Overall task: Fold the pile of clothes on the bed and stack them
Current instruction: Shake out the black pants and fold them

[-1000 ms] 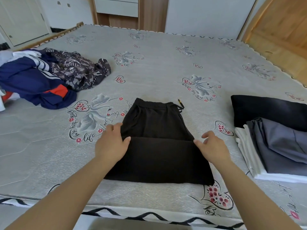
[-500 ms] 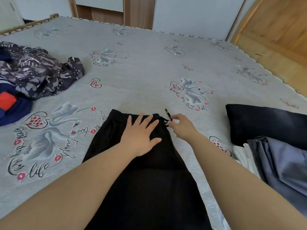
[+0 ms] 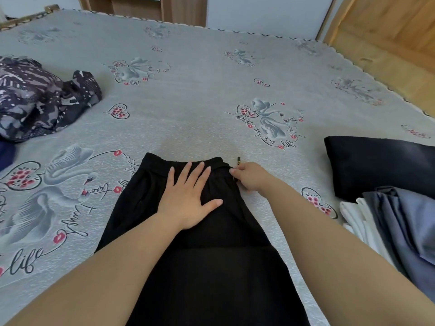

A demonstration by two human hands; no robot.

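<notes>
2 bare hands work on a pair of black trousers (image 3: 211, 255) lying flat on the bed (image 3: 200, 95), near its front edge, waistband pointing away from the person and the lower part folded up so a crease runs across the cloth below the wrists. The left hand (image 3: 188, 198) lies palm down on the upper part of the trousers just under the elastic waistband, its grip spread wide with all fingers fanned and pressing the fabric flat. The right hand (image 3: 249, 176) sits at the right corner of the waistband, its grip pressed together with the fingertips pinching the drawstring (image 3: 238, 160), whose black tip with a yellow band pokes out onto the mattress just beyond the fingers. To the left, well apart from the trousers, a crumpled dark patterned garment (image 3: 44, 100) lies in a heap, with a bit of navy blue cloth (image 3: 6, 154) at the frame edge beside it. To the right, a folded black garment (image 3: 381, 165) lies flat, and nearer the person a folded grey garment (image 3: 409, 227) rests on top of a folded white one (image 3: 360, 220). The bed cover is grey, printed with swans, hearts and script
</notes>
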